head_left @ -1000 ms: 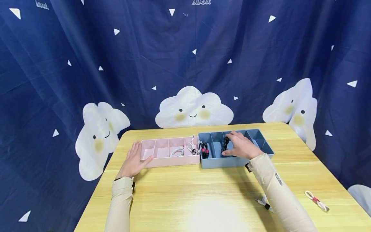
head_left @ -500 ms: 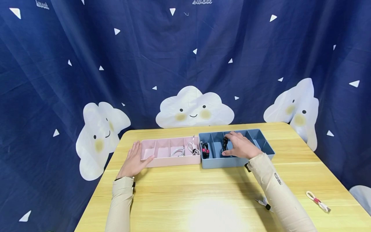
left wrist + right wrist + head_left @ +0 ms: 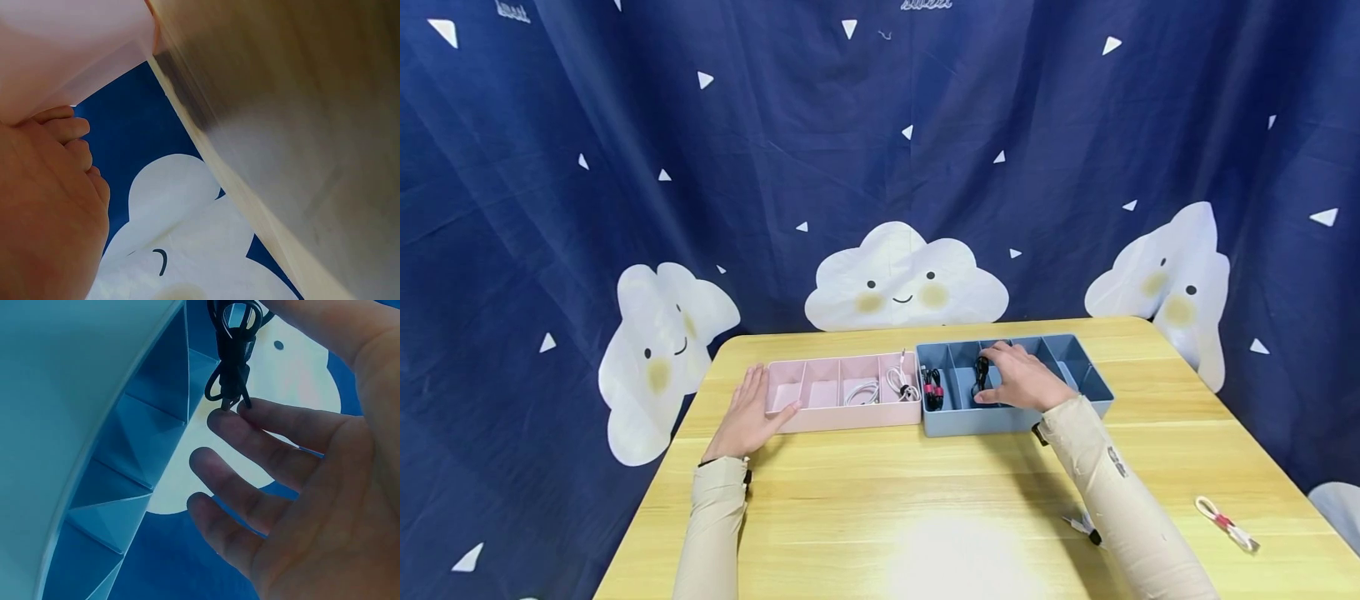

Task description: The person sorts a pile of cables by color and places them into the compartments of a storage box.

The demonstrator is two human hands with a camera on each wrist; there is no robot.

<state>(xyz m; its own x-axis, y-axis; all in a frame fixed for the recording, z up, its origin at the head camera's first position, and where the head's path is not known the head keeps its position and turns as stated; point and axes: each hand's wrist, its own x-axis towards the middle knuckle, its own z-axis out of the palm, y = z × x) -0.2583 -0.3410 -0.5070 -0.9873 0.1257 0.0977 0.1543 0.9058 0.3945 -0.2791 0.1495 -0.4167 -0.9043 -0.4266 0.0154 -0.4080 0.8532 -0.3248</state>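
Note:
My left hand [image 3: 747,414] rests against the left end of a pink divided box [image 3: 850,418], fingers straight and thumb at its front wall. In the left wrist view, the hand [image 3: 53,200] lies by the pink wall. My right hand [image 3: 1028,379] reaches over a blue divided box [image 3: 977,423]. It holds a bundled black cable [image 3: 982,371] lengthwise between thumb and fingertips. In the right wrist view, two fingertips of the right hand [image 3: 306,475] touch the lower end of the black cable [image 3: 234,356]; the thumb tip is out of frame.
The blue box's leftmost compartment holds black cables [image 3: 933,390] with red ties. White cables [image 3: 901,383] lie in the pink box's right compartments. On the wooden table [image 3: 865,500] are a white cable with a black tie [image 3: 1084,527], partly behind the sleeve, and a red-tied white cable [image 3: 1227,523].
Both hands and the black cable stay in nearly the same place. The head view has turned very slightly, so the boxes and backdrop appear shifted a little to the right.

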